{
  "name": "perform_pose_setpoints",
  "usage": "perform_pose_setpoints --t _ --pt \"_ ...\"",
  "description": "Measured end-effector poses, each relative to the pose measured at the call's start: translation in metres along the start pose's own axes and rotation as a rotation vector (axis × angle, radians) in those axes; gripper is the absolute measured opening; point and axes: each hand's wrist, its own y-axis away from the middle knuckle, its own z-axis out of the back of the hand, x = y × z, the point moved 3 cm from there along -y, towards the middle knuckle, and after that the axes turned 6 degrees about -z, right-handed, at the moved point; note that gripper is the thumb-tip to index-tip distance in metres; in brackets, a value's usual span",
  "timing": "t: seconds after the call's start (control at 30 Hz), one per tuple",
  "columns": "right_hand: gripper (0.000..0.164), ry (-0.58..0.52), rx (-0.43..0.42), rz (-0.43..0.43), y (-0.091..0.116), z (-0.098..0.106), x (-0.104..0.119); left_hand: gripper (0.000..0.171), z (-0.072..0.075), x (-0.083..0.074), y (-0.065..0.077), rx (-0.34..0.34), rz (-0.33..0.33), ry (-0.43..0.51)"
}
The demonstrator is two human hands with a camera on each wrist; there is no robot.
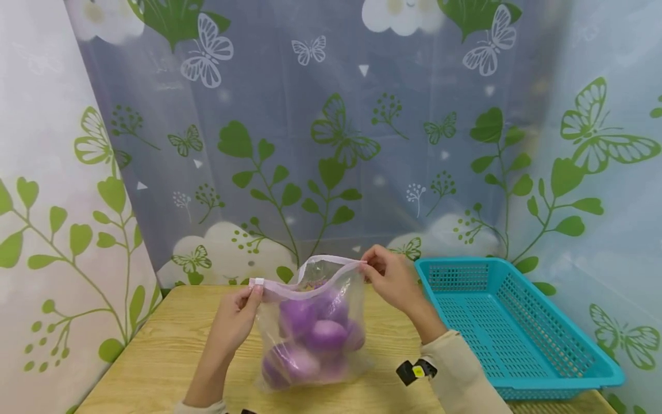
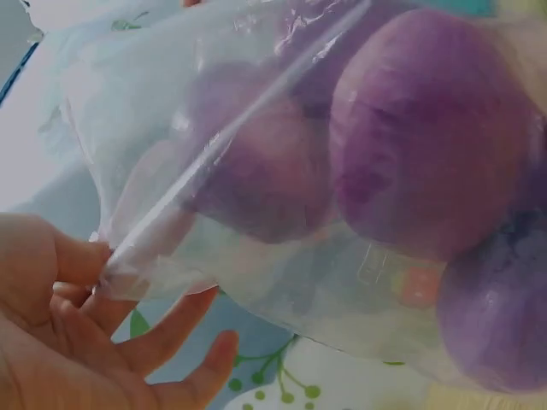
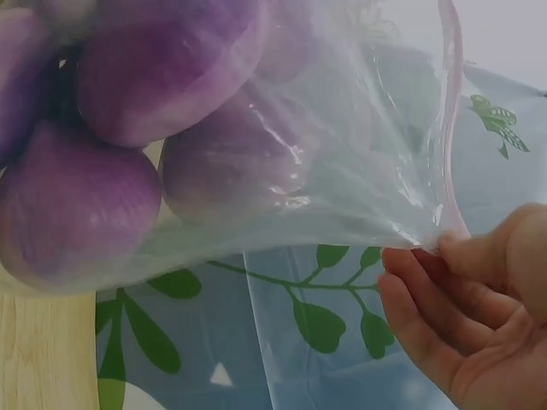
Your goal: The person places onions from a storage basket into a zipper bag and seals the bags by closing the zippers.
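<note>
A clear zip bag with a pale pink slider strip stands on the table, its mouth open at the top. Several red onions fill its lower part, and they show large through the plastic in both wrist views. My left hand pinches the left end of the strip, thumb on the white slider. At the opposite corner, my right hand holds the strip's right end between thumb and forefinger. The right wrist view shows that hand's other fingers loosely bent below the corner.
A turquoise slotted basket stands on the right side of the wooden table. Behind and beside the table hang sheets printed with leaves and butterflies. A black band with a yellow mark is on my right wrist.
</note>
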Motion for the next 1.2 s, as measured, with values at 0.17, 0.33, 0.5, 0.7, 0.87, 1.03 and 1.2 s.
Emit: perform_pose_setpoints --t 0.17,0.33,0.5,0.7,0.87,1.03,1.2 --pt "0.004 -0.032 -0.064 -0.048 -0.001 0.008 -0.005 0.034 0.013 0.003 -0.001 -0.074 0.049 -0.017" --pt "0.007 -0.060 -0.034 -0.110 0.000 0.007 -0.009 0.033 0.017 0.004 -0.001 -0.075 0.061 0.017" --pt "0.009 -0.045 0.054 -0.158 0.000 0.003 -0.012 0.029 0.014 0.004 0.000 -0.070 0.074 0.103" --pt "0.012 -0.088 0.144 -0.176 0.002 -0.010 -0.020 0.028 0.011 0.002 0.000 -0.095 0.086 0.160" --pt "0.012 -0.137 0.092 -0.175 0.005 -0.021 -0.025 0.027 0.005 0.001 0.000 -0.132 0.067 0.184" --pt "0.012 -0.165 0.010 -0.166 0.006 -0.022 -0.026 0.027 0.002 0.003 0.000 -0.163 0.048 0.187" --pt "0.016 -0.165 -0.022 -0.145 0.006 -0.018 -0.026 0.027 0.005 0.004 -0.001 -0.187 0.051 0.172"
